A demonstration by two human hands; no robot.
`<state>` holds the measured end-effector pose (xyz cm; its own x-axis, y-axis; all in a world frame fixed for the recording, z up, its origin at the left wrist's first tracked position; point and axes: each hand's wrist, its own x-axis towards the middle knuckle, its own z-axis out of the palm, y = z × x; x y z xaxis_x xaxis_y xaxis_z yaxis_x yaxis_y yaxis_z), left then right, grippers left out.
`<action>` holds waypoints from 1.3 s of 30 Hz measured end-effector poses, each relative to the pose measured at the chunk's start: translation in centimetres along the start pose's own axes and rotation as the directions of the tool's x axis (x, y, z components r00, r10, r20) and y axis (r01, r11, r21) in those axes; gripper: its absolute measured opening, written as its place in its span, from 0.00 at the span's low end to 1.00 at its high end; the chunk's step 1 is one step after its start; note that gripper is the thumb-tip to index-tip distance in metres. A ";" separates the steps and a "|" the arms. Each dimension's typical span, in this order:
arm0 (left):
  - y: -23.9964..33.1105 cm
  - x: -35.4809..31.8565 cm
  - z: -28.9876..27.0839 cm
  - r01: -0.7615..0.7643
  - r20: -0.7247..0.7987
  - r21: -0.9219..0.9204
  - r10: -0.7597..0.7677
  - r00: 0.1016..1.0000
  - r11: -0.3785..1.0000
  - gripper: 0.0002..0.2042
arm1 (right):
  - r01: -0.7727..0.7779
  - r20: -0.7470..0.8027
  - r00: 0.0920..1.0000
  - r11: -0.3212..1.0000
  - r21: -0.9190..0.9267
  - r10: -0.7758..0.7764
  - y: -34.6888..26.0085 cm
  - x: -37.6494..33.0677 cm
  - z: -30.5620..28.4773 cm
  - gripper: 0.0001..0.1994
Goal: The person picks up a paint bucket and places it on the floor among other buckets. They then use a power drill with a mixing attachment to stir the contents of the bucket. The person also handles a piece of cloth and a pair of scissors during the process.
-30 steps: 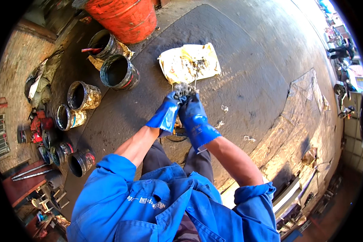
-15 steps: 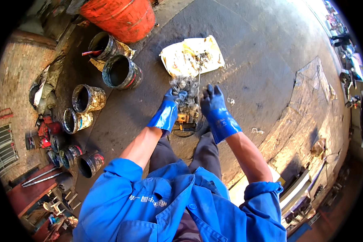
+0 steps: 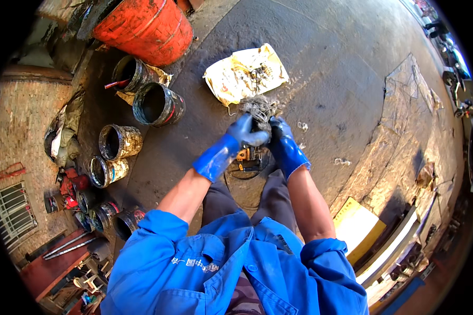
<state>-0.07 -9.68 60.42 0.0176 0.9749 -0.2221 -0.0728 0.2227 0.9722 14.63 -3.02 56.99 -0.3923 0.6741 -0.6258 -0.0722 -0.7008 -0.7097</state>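
A tangled wad of grey thread waste (image 3: 261, 106) is between my hands, above the floor in front of my legs. My left hand (image 3: 242, 132), in a blue rubber glove, is closed on its near left side, slightly blurred by motion. From the right, my right hand (image 3: 283, 135), gloved the same way, grips the wad too; its fingertips are partly hidden in the fibres. Below my hands, an orange and black device (image 3: 243, 155) shows between my legs, mostly covered. Just beyond the wad lies a flattened pale yellow sack (image 3: 228, 76) with dark stringy bits on it.
On the left stand several grimy buckets (image 3: 180, 107) and, farther back, a large red drum (image 3: 152, 31). Worn brown sheeting (image 3: 389, 152) covers the floor at right, near a yellow board (image 3: 355, 223). White scraps (image 3: 342, 161) lie on the dark floor (image 3: 326, 68).
My right hand has moved in from its open position to the wad, closing on it. My left hand has shifted right, and the wad has moved slightly right with it.
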 end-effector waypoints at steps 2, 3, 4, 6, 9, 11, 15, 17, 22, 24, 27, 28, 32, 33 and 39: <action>-1.6 0.7 -1.0 -0.064 0.013 -0.448 0.078 0.997 0.892 0.28 | -0.003 -0.041 0.999 0.941 0.338 0.018 -1.5 -0.2 -1.0 0.09; -1.5 0.3 -1.6 -0.089 -0.069 -0.521 0.063 0.996 0.849 0.27 | 0.050 -0.117 0.993 0.948 0.314 -0.013 -2.4 -1.1 -1.1 0.11; -1.4 0.4 -2.2 -0.120 -0.184 -0.544 0.021 0.983 0.831 0.25 | 0.109 -0.135 0.988 0.966 0.235 -0.079 -3.0 -1.9 -1.5 0.13; -1.8 1.0 -2.7 -0.113 -0.309 -0.551 -0.076 0.948 0.827 0.24 | 0.159 -0.082 0.986 0.966 0.204 -0.145 -4.6 -5.0 -0.3 0.16; -2.7 2.3 -2.1 0.028 -0.126 -0.604 -0.130 0.983 0.796 0.25 | 0.442 0.030 0.897 0.897 -0.020 -0.441 0.3 -4.4 1.9 0.24; -3.2 0.6 0.3 0.141 -0.037 -0.634 -0.212 0.977 0.760 0.25 | 0.266 -0.104 0.945 0.916 -0.299 -0.309 -0.1 -5.7 4.9 0.26; -2.5 0.2 3.2 0.153 -0.084 -0.650 -0.271 0.959 0.744 0.25 | 0.387 -0.107 0.916 0.922 -0.011 -0.386 -1.8 -2.5 3.4 0.22; -2.4 1.5 2.3 0.103 -0.156 -0.625 -0.254 0.955 0.774 0.25 | 0.407 -0.123 0.900 0.907 -0.112 -0.419 -1.1 -3.1 3.3 0.20; -1.2 3.6 2.6 0.125 -0.124 -0.401 -0.189 0.974 0.907 0.26 | 0.391 -0.345 0.860 0.920 -0.024 -0.375 1.3 -5.0 3.3 0.15; -2.9 3.8 3.4 0.132 -0.068 -0.027 -0.134 0.989 0.991 0.26 | 0.222 -0.178 0.963 0.968 0.113 -0.200 1.0 -2.8 0.8 0.15; 1.4 3.1 8.0 0.061 0.027 0.628 -0.100 0.995 0.776 0.32 | 0.227 -0.142 0.974 0.800 0.555 -0.178 0.9 -0.1 -4.5 0.11; -0.3 2.3 6.3 -0.015 0.036 0.686 -0.014 0.999 0.727 0.39 | 0.145 -0.089 0.989 0.805 0.575 -0.115 -2.3 -2.2 -2.8 0.11; -3.1 6.1 5.7 0.059 -0.031 0.265 -0.053 0.998 0.962 0.29 | 0.294 -0.252 0.938 0.933 0.207 -0.239 -2.2 -3.4 -1.1 0.19; -5.8 6.8 3.4 0.049 -0.049 -0.052 -0.051 0.997 0.997 0.22 | 0.347 -0.247 0.838 0.824 -0.448 -0.487 -1.5 -4.3 0.9 0.22; -3.6 6.5 8.0 0.335 -0.252 -0.053 -0.337 0.907 0.941 0.20 | 0.273 -0.251 0.948 0.908 0.318 -0.197 -2.2 -1.7 -5.2 0.15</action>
<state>8.24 -4.14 56.07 -0.2111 0.8093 -0.5481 -0.1151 0.5362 0.8362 20.25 -1.41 57.96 -0.1272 0.8353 -0.5349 -0.4639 -0.5268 -0.7122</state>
